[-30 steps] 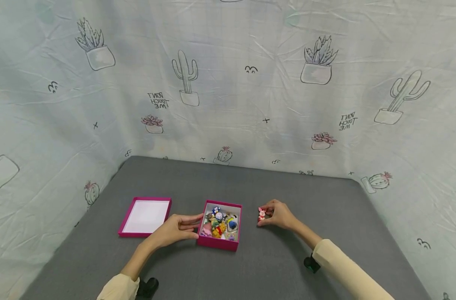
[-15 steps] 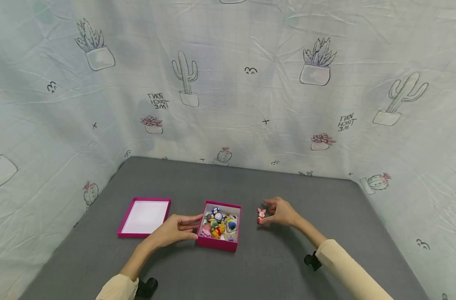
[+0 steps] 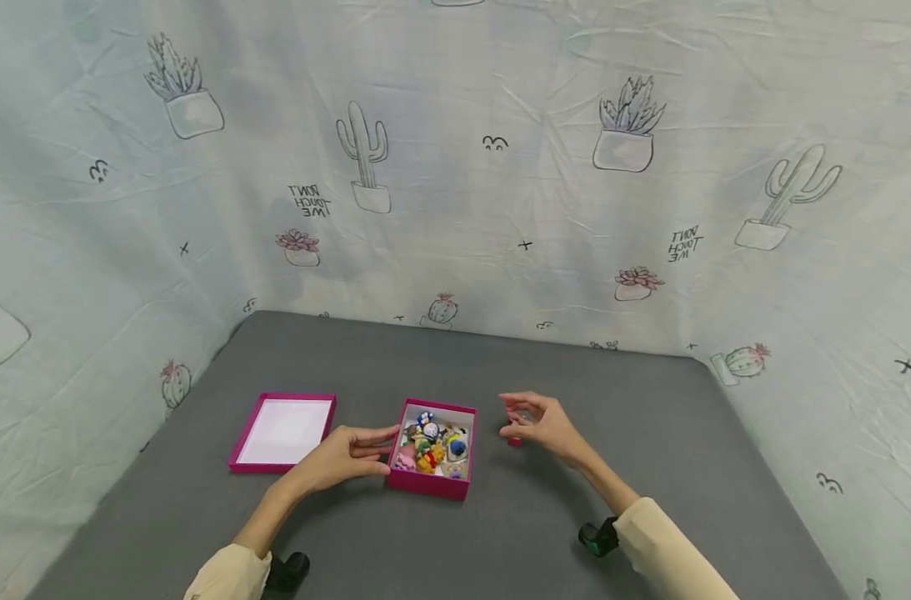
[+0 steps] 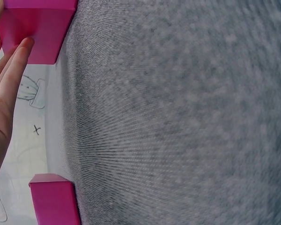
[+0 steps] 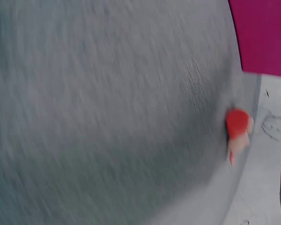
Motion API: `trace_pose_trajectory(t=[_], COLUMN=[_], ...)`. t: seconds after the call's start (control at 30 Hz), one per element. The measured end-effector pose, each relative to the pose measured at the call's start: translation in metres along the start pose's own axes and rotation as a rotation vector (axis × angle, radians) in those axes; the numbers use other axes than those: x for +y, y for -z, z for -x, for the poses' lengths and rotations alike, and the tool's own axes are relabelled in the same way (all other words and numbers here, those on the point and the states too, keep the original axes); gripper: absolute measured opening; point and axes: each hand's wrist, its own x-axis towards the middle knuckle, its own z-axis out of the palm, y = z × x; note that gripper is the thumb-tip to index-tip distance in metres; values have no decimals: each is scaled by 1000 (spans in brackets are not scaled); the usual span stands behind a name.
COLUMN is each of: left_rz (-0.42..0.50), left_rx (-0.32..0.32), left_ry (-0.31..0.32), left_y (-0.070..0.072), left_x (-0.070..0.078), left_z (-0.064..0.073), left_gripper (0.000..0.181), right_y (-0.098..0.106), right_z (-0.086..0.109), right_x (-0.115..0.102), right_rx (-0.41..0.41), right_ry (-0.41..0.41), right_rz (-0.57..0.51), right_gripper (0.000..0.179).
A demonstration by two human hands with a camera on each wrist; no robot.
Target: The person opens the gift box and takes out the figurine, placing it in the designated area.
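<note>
A magenta box (image 3: 434, 485) full of small colourful figurines (image 3: 429, 454) stands uncovered on the grey table. My left hand (image 3: 341, 457) has its fingers extended against the box's left side; in the left wrist view the fingertips (image 4: 25, 43) touch the magenta wall. To the right of the box, a small pink and red pig-like figurine (image 5: 238, 126) sits on the cloth. My right hand (image 3: 543, 425) hovers by it with thumb and fingers apart, holding nothing, and partly hides it in the head view. Blur softens the right wrist view.
The box's lid (image 3: 284, 432), white inside with a magenta rim, lies upturned left of the box. A patterned white curtain (image 3: 455, 167) hangs behind the grey-covered table (image 3: 425, 550).
My right hand has let go of the pig-like figurine, which stays on the table, and has shifted left in front of it. The left hand keeps its place at the box.
</note>
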Motion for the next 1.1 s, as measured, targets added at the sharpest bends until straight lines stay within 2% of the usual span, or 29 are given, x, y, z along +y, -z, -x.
trace_pose_trajectory(t=[0.17, 0.27, 0.43, 0.67, 0.83, 0.97, 1.1], left_rz=[5, 3, 1, -17, -36, -8, 27], left_rx=[6, 11, 18, 22, 27, 22, 15], left_ry=[11, 14, 37, 38, 38, 35, 18], left_y=[1, 1, 0, 1, 2, 0, -2], left_x=[0, 1, 1, 3, 4, 3, 2], left_z=[-1, -3, -4, 0, 1, 3, 3], left_gripper=[63, 62, 62, 62, 62, 62, 62], right_y=[-16, -24, -32, -46, -55, -62, -68], right_z=[0, -1, -5, -16, -18, -18, -21], right_x=[5, 5, 1, -11, -17, -22, -29], right_rx=[-77, -106, -112, -100, -90, -95, -56], right_ry=[-29, -33, -40, -94, -110, -149, -197], right_rz=[-72, -71, -5, 181, 269, 312, 383], right_gripper=[52, 52, 48, 45, 44, 45, 48])
